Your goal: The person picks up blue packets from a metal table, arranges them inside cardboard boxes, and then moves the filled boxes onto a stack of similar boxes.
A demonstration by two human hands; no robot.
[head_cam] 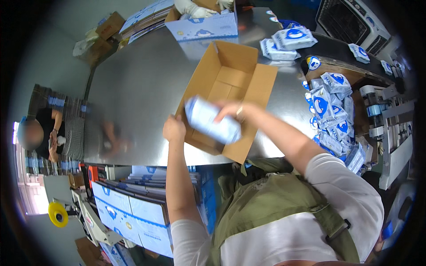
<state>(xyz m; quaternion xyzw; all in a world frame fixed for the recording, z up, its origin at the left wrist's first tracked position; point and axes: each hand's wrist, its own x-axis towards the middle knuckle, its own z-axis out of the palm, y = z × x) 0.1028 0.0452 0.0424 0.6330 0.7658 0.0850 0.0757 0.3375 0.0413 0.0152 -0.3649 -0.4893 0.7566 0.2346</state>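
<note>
An open cardboard box (226, 87) stands on the steel table in front of me, its inner floor visible. My left hand (174, 128) grips the box's near left wall. Above the near part of the box, my right hand (229, 111) holds a white and blue soft plastic package (213, 120), blurred by motion. Two similar packages (294, 37) lie one upon the other at the table's far right. Many more packages (332, 106) are heaped in a bin at the right edge.
A co-worker's gloved hands (201, 12) are in a printed carton (206, 30) at the far edge. A conveyor belt (339, 46) carries packages at right. Flat printed cartons (133, 212) are stacked below the table at left. Another person (50, 136) is at far left.
</note>
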